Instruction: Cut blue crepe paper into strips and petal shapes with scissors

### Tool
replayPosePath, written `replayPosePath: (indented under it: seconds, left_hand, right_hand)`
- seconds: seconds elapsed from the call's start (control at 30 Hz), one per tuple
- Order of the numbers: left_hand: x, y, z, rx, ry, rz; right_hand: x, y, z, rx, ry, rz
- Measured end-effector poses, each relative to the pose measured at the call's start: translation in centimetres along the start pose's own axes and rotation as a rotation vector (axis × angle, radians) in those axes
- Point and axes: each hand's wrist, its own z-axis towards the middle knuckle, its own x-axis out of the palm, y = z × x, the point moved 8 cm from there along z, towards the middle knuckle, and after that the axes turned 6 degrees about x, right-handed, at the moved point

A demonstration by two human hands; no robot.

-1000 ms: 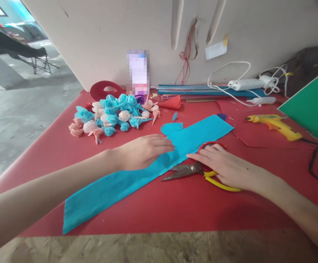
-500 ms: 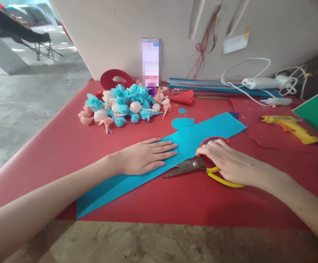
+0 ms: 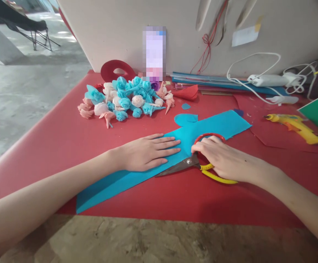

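The long, bright-blue strip of thin paper-like sheet lies slantwise on the red-covered table, its left end nearer the person than its right. The left hand rests palm down on the strip, near its middle—fingers extended, slightly spread, gripping nothing. The right hand, located at the strip's near edge, is closed on the handles of a pair of dark-bladed metal scissors with one red and one yellow handle. The blades run along the strip's near edge, points toward its left end; whether they are parted cannot be determined.

At the strip's far edge, touching it, is a rounded blue piece; a small blue scrap lies just beyond. Farther beyond the strip, to the left, sits a heap of blue, white and peach paper-like roses. Past the strip's right end lies a yellow plastic glue gun with an orange trigger—on its side, nozzle toward the strip.
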Motion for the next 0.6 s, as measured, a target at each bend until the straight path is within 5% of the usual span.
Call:
replayPosePath:
  seconds: [0.37, 0.6]
  left_hand:
    - [-0.1, 0.1, 0.1, -0.034, 0.01, -0.062]
    - [-0.1, 0.1, 0.0, -0.031, 0.0, -0.089]
  right_hand:
    - [-0.5, 0.1, -2.7, 0.055, -0.049, 0.005]
    - [-0.4, 0.0, -1.8, 0.065, -0.028, 0.014]
